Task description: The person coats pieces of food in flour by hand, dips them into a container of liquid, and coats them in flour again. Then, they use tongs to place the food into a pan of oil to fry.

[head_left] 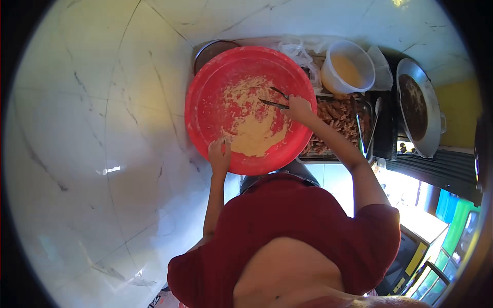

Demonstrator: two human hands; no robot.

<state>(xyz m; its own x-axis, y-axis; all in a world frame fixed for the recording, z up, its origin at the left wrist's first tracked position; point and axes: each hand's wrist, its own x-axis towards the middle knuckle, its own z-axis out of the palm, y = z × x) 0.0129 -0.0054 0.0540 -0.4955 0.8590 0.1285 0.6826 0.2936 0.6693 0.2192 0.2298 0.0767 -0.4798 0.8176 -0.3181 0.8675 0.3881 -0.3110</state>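
A wide red plastic basin [203,97] is in front of me, with pale flour [257,133] spread unevenly over its bottom and smeared on its wall. My right hand [299,109] reaches in over the right side, closed on a pair of tongs [275,104]. The two dark tong arms point left, spread apart above the flour, with nothing visible between them. Over the basin's near-left rim is my left hand [219,153]. Its fingers are bent and pressed together by the flour's edge, hiding whatever they may hold.
Right of the basin, a tray holds brown meat-like pieces [336,120] and metal utensils. Behind it stands a white tub [352,66] with yellowish contents, beside a plastic bag [298,51]. A large pan [413,108] of dark liquid is farther right. A marbled tile wall [102,128] borders the left.
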